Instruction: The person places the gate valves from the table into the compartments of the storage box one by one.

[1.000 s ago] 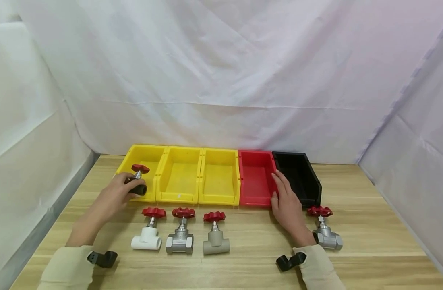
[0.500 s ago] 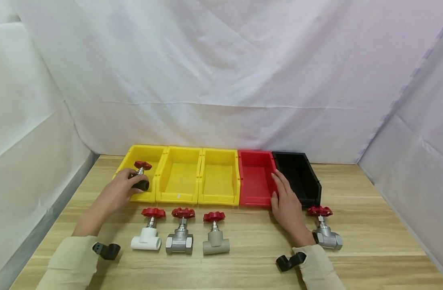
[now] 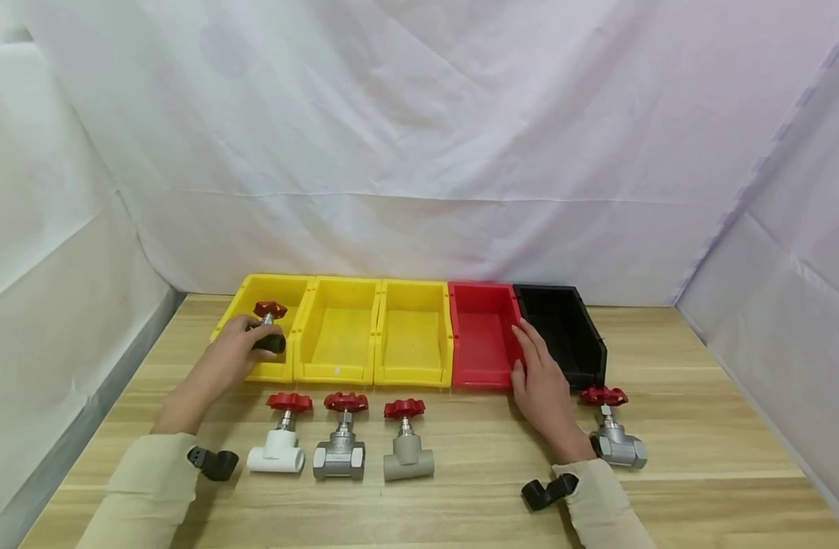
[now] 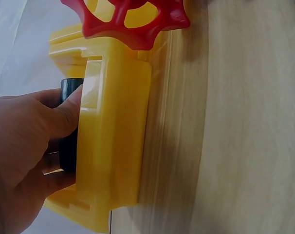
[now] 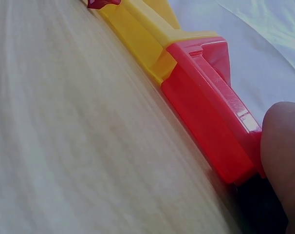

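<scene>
In the head view my left hand point(image 3: 229, 357) grips a valve with a black tee body point(image 3: 272, 344) and a red handwheel point(image 3: 271, 309). The hand and valve are in the leftmost yellow bin point(image 3: 271, 286), the wheel uppermost. From the left wrist, thumb and fingers point(image 4: 55, 180) hold the black body point(image 4: 68, 153) behind the bin's front wall point(image 4: 113, 122). My right hand point(image 3: 544, 393) rests with extended fingers at the walls where the red bin point(image 3: 484, 335) meets the black bin point(image 3: 560, 328).
On the wooden table stand a white valve point(image 3: 277, 451), a silver metal valve point(image 3: 339, 457) and a grey valve point(image 3: 409, 457), all red-wheeled. Another metal valve point(image 3: 618, 446) stands by my right wrist. Two more yellow bins point(image 3: 342, 335) join the row. White cloth point(image 3: 419, 114) hangs behind.
My left hand has moved slightly right and further into the leftmost yellow bin, with the black valve lower inside it. My right hand stays in place.
</scene>
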`<state>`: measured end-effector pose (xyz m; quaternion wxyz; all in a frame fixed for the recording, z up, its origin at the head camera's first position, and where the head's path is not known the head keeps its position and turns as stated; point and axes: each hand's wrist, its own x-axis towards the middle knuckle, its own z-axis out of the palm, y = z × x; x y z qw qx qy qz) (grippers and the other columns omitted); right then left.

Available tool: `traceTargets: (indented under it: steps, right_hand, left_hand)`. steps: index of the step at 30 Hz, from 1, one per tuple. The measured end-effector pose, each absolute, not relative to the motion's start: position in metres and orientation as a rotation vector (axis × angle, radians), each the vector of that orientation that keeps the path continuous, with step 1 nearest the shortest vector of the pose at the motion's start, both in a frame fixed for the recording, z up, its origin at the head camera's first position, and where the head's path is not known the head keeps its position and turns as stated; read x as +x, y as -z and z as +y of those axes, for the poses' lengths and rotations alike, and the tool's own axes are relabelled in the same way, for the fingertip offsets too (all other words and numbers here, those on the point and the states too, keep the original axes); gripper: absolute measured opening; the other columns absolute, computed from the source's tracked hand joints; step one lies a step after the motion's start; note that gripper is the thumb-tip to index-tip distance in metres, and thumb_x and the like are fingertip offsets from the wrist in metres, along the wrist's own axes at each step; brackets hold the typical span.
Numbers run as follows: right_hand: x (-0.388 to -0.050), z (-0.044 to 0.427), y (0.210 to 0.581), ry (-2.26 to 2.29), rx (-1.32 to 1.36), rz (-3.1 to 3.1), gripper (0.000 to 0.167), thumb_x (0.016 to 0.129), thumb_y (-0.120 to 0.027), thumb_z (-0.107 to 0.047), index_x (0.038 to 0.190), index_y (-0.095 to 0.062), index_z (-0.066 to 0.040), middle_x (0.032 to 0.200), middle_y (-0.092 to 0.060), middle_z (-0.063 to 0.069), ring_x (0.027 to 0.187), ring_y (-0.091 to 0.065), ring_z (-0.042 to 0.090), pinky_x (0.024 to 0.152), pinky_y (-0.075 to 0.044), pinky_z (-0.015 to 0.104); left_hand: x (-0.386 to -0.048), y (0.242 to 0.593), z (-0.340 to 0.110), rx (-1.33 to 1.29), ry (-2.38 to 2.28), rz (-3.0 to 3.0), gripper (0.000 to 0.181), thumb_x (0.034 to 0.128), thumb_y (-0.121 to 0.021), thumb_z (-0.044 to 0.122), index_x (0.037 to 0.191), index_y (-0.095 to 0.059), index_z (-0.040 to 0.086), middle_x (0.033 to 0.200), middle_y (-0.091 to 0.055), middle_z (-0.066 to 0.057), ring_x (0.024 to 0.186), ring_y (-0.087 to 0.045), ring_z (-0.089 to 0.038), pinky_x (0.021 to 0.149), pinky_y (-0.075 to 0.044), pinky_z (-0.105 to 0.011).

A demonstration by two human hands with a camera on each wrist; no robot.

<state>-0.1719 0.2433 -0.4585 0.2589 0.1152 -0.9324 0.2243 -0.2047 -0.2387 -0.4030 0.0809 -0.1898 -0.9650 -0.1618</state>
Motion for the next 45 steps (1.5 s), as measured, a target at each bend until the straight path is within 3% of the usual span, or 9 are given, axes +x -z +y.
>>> traceTargets:
  steps: [8,19,30,45]
  right_hand:
    - [-0.174,0.243,0.459,-0.611,0.336,-2.504,0.063,0.086,-0.06,-0.001,0.144,-0.04,-0.011,0.153,-0.031,0.003,0.096,-0.056,0.03,0.068,-0.053,0.048]
    - [-0.174,0.244,0.464,-0.602,0.324,-2.505,0.063,0.086,-0.059,-0.001,0.145,-0.04,-0.013,0.153,-0.03,0.0,0.08,-0.055,0.025,0.059,-0.051,0.039]
    - [-0.172,0.244,0.463,-0.608,0.311,-2.503,0.063,0.086,-0.06,-0.001,0.144,-0.041,-0.013,0.153,-0.03,-0.001,0.072,-0.052,0.023,0.057,-0.05,0.036]
    - [-0.172,0.243,0.461,-0.607,0.313,-2.499,0.061,0.087,-0.059,-0.003,0.144,-0.041,-0.013,0.153,-0.03,0.0,0.078,-0.054,0.024,0.06,-0.054,0.04]
  left_hand:
    - [-0.212,0.408,-0.237,-0.474,0.543,-2.967,0.034,0.086,-0.07,0.004,0.12,-0.063,0.003,0.107,-0.049,-0.026,0.094,-0.047,-0.039,0.085,-0.047,-0.055]
    - [-0.221,0.415,-0.235,-0.495,0.624,-3.008,0.037,0.0855,-0.072,0.01,0.12,-0.063,-0.003,0.1,-0.053,-0.026,0.086,-0.049,-0.035,0.078,-0.045,-0.05]
    - [-0.225,0.413,-0.232,-0.486,0.628,-3.067,0.035,0.0845,-0.072,0.005,0.117,-0.064,-0.004,0.1,-0.055,-0.022,0.09,-0.05,-0.035,0.088,-0.044,-0.056]
    - [-0.227,0.411,-0.232,-0.424,0.688,-3.094,0.033,0.0818,-0.074,0.003,0.113,-0.066,-0.001,0.101,-0.054,-0.021,0.09,-0.048,-0.036,0.092,-0.042,-0.058]
